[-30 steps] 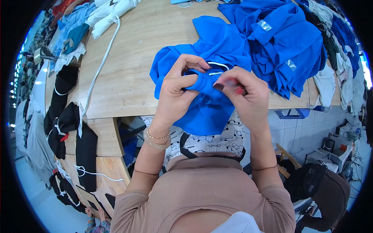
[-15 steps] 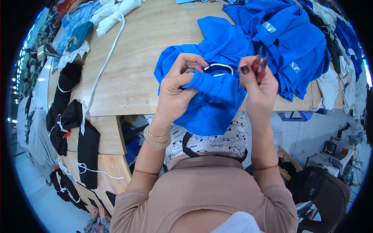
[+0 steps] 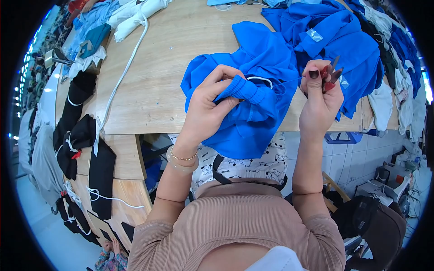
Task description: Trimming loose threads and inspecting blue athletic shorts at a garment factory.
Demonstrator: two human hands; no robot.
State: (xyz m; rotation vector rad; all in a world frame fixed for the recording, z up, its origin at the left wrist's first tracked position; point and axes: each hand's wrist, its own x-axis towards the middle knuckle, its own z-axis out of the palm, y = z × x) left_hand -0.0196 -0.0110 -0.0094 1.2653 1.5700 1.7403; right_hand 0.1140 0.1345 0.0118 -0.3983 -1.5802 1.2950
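Observation:
A blue garment [image 3: 244, 137] lies bunched over the table's near edge, its lower part hanging in front of me. My left hand [image 3: 205, 108] is closed on the garment's gathered elastic edge [image 3: 247, 92], thumb below and fingers above. A white cord [image 3: 262, 80] loops out just beyond that edge. Off to the right and apart from the cloth, my right hand [image 3: 320, 104] holds red-handled thread snips [image 3: 330, 77], blades pointing up and away. Thin blue thread [image 3: 289, 83] runs from the garment toward the pinched fingers of this hand.
More blue garments [image 3: 325, 40] are heaped at the far right, beside white cloth [image 3: 382, 104]. A long white cord [image 3: 122, 74] crosses the wooden table [image 3: 158, 67]. Black cloth pieces [image 3: 101, 180] lie at the left. Another person's hands [image 3: 111, 246] show at lower left.
My right hand with the snips has moved right, away from the garment, and blue thread now stretches between them. My left hand has shifted its hold slightly along the elastic edge.

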